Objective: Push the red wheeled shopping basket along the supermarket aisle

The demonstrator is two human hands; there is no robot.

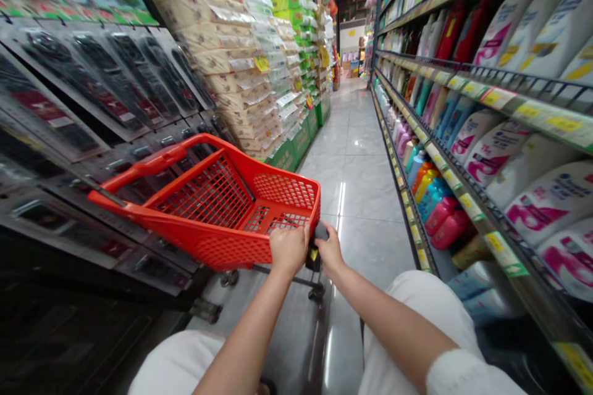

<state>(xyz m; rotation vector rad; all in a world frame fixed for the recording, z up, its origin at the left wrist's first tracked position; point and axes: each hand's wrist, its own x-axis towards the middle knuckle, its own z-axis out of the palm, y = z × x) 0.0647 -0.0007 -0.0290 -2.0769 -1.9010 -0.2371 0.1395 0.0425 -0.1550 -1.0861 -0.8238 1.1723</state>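
A red plastic shopping basket cart (217, 203) on small wheels stands in a shop aisle just ahead of me, and no goods show inside it. My left hand (288, 248) is closed over the near rim of the basket. My right hand (330, 248) is wrapped round a black handle grip (320, 232) at the basket's near right corner. Both forearms reach forward from the bottom of the view, over my white trousers.
Shelves (491, 99) at right carry white and pink bottles with yellow price tags. At left hang black packaged items (115, 80), with stacked tissue packs (231, 49) and green boxes (296, 142) beyond. The grey tiled floor (356, 154) runs ahead down the aisle.
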